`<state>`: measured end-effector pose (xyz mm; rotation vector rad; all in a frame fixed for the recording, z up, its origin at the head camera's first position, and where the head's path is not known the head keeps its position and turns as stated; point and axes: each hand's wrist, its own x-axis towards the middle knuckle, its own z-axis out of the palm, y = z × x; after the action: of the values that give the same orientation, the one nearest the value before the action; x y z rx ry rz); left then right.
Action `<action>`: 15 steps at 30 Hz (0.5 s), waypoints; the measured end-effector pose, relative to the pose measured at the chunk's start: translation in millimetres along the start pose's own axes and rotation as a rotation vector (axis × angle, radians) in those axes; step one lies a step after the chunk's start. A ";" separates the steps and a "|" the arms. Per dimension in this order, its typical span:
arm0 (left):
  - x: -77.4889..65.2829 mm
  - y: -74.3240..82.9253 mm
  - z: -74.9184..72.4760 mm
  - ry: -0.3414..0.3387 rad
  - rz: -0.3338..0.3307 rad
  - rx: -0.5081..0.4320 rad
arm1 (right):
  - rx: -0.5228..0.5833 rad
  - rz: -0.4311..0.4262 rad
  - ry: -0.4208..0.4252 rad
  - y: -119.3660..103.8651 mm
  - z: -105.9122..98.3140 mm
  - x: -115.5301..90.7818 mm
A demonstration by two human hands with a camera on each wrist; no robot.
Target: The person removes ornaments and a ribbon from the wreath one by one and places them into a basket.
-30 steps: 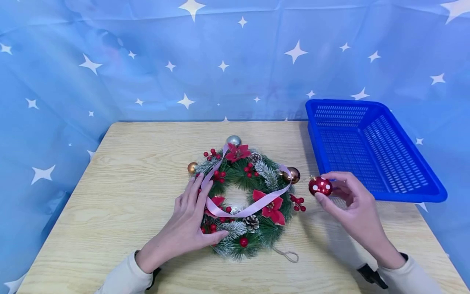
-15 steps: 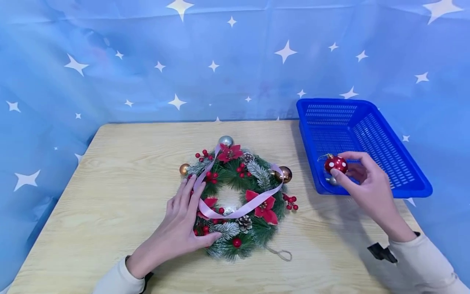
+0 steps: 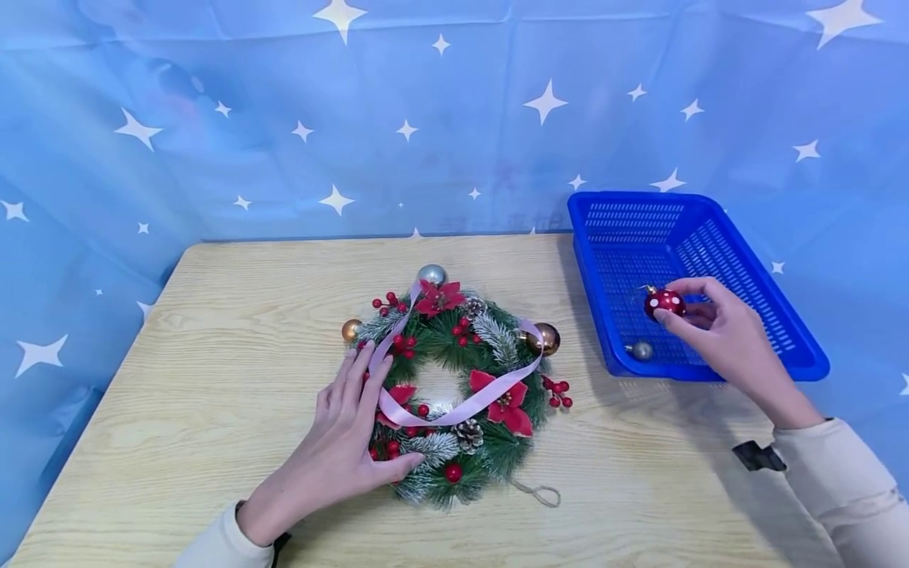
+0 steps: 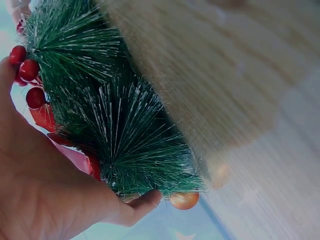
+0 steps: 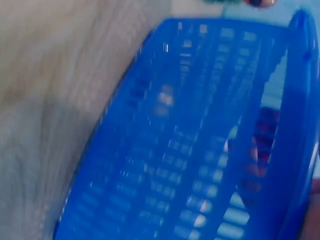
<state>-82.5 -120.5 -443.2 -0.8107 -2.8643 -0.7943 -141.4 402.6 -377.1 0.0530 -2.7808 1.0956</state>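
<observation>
A Christmas wreath (image 3: 497, 331) of green, frosted needles lies on the table, with red flowers, berries, pine cones and a pink ribbon (image 3: 465, 411) across it. My left hand (image 3: 334, 442) rests on its left side with fingers spread; the left wrist view shows that hand (image 4: 45, 185) along the wreath's edge. Between thumb and fingers my right hand (image 3: 727, 335) pinches a red bauble (image 3: 664, 303) with white dots, held over the blue basket (image 3: 592, 315). A small silver bauble (image 3: 642, 350) sits inside the basket. In the right wrist view, the basket wall (image 5: 150, 165) mostly hides the right hand.
Round the wreath's outer edge sit a silver ball (image 3: 432, 274), a gold ball (image 3: 351, 330) and a bronze ball (image 3: 545, 338). A twine loop (image 3: 541, 495) sticks out at the front. Behind the wooden table (image 3: 177, 379) hangs a blue star-patterned cloth (image 3: 270, 95).
My right hand has carried the red bauble from beside the wreath, rightward and away from me, to over the basket. The silver bauble has come into view inside it. My left hand stays on the wreath.
</observation>
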 end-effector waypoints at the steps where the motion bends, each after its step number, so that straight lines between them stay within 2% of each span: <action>1: 0.2 -0.1 -0.1 0.000 0.000 0.001 | -0.012 0.001 -0.033 3.1 -2.6 3.4; 7: -0.2 0.4 -0.4 -0.011 -0.010 0.000 | -0.073 -0.025 -0.192 21.9 -13.3 22.0; 15: 0.0 0.8 -1.1 -0.018 -0.011 -0.004 | -0.161 0.021 -0.361 36.7 -18.4 38.4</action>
<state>-82.2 -120.5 -441.9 -0.8072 -2.8869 -0.7987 -180.2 442.9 -382.8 0.2242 -3.1868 0.9420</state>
